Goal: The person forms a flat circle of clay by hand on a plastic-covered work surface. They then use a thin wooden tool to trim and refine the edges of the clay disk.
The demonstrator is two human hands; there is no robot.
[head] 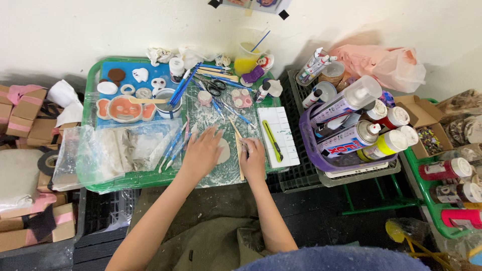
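Ur left hand [202, 150] flat on clay slab [224, 150], right hand [252, 159] clamped on wooden tool [239, 150]; tool slip could gouge slab

right of the green table, a purple basket [307, 131] holds white spray bottles [346, 103] with purple and red labels. beside it lies an open cardboard box [420, 114]. red-labelled paint bottles [445, 169] stand far right. pink-taped cartons [21, 115] stack at left.

Near front edge of tray [90, 80]: clay slab [224, 150] between left hand [202, 152] and right hand [252, 159]; cutter [271, 140] to right; cup [167, 103] behind; basket [306, 130] beyond right edge.
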